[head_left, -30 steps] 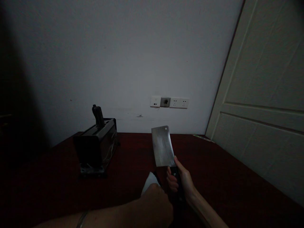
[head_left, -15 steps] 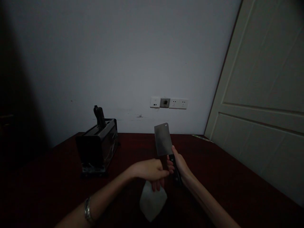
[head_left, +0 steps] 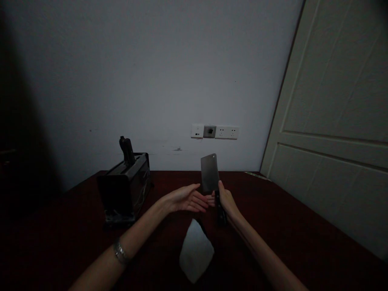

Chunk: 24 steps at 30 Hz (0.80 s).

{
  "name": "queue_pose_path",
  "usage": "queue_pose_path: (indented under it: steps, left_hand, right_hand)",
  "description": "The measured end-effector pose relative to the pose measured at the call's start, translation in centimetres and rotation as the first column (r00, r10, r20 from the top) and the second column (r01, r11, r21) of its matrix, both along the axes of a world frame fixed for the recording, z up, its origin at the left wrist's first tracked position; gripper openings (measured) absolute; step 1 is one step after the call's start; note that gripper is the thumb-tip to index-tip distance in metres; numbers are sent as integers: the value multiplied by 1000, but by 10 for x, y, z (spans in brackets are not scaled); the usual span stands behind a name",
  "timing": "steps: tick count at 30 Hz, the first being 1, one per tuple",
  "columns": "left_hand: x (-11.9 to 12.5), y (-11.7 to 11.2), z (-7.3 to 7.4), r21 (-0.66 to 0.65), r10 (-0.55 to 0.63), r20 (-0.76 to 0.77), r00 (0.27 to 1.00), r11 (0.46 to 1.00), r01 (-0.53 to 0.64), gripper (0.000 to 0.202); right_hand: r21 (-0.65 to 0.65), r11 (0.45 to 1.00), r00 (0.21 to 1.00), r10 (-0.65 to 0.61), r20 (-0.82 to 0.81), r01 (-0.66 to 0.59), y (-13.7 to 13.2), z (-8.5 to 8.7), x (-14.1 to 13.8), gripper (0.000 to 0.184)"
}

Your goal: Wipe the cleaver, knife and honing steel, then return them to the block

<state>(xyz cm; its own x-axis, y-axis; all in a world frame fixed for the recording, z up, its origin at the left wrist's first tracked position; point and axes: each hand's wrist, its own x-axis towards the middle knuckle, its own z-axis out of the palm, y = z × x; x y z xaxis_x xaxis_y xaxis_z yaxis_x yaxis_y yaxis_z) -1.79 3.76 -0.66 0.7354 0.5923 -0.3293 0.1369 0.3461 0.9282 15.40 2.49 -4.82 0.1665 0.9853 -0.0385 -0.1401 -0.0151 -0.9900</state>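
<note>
My right hand [head_left: 226,201] grips the black handle of a cleaver [head_left: 209,173], whose broad grey blade points up and away from me. Beside it, my left hand [head_left: 188,199] is open with its fingers stretched toward the right hand and the lower end of the blade. Whether the left fingertips touch the right fingers I cannot tell. A white cloth [head_left: 196,252] lies on the dark red table nearer to me, below the left hand and apart from both hands.
A black knife block [head_left: 123,190] stands on the table [head_left: 176,180] at the left, with black handles [head_left: 127,149] sticking out of its top. Behind the table is a pale wall with a row of sockets [head_left: 214,131]. A light panelled door [head_left: 330,133] rises at the right.
My left hand has let go of the cloth, moved up and left, and opened. The cloth now lies on the table. The cleaver has turned a little more upright in my right hand.
</note>
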Motion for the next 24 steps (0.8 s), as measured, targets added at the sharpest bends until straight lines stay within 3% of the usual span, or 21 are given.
queue_pose_path:
  steps: [3, 7, 12, 16, 24]
  left_hand:
    - [1, 8, -9, -104, 30, 83, 996, 994, -21, 60]
    - [10, 15, -25, -178, 186, 135, 973, 971, -160, 56]
    - [30, 12, -40, -258, 367, 78, 927, 905, -337, 45]
    - [43, 4, -45, -298, 444, 84, 892, 865, -403, 24]
    - [51, -7, -48, -278, 571, 115, 813, 804, -526, 31]
  right_hand:
    - [35, 999, 1000, -9, -12, 9, 5, -2, -1, 52]
    - [60, 998, 998, -39, 40, 36, 8, -3, -7, 55]
    - [64, 998, 989, -28, 146, 19, 9, -5, -17, 61]
    - [102, 995, 983, -21, 182, 2, 12, -10, -23, 64]
    - [201, 979, 941, -79, 328, 12, 12, -22, -34, 68]
